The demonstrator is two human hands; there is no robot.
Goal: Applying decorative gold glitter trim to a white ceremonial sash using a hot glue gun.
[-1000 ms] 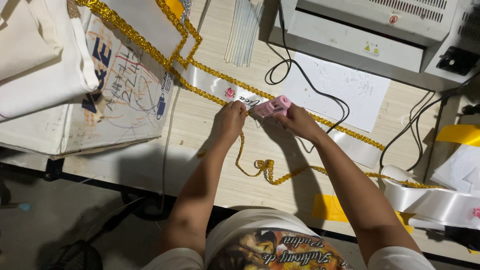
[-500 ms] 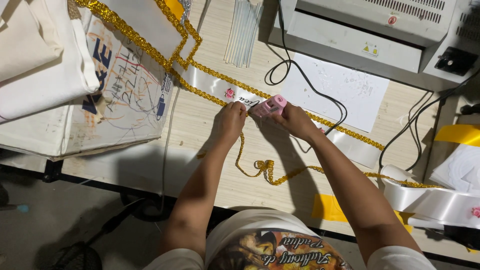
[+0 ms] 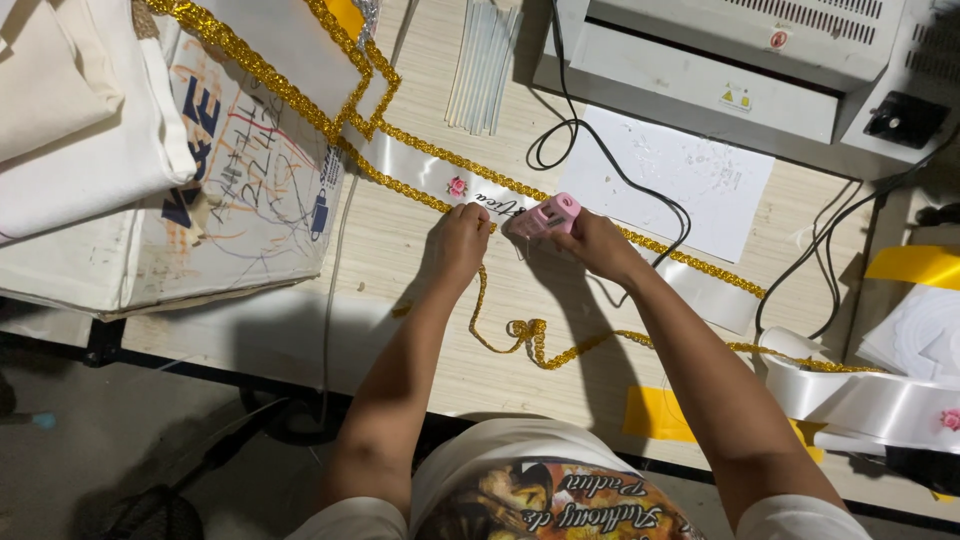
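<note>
1. The left hand (image 3: 458, 243) is pinching gold braid trim (image 3: 478, 300) against a white satin ribbon (image 3: 420, 172) lying on the desk (image 3: 420, 290).
2. The right hand (image 3: 598, 245) is gripping a pink glue gun (image 3: 543, 217), fingers clenched around it.

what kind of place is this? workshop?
Likely a small craft or sash-making workshop. The right hand holds a pink glue gun over a white satin sash edged with gold trim; glue sticks and a grey machine sit on the wooden bench.
</note>
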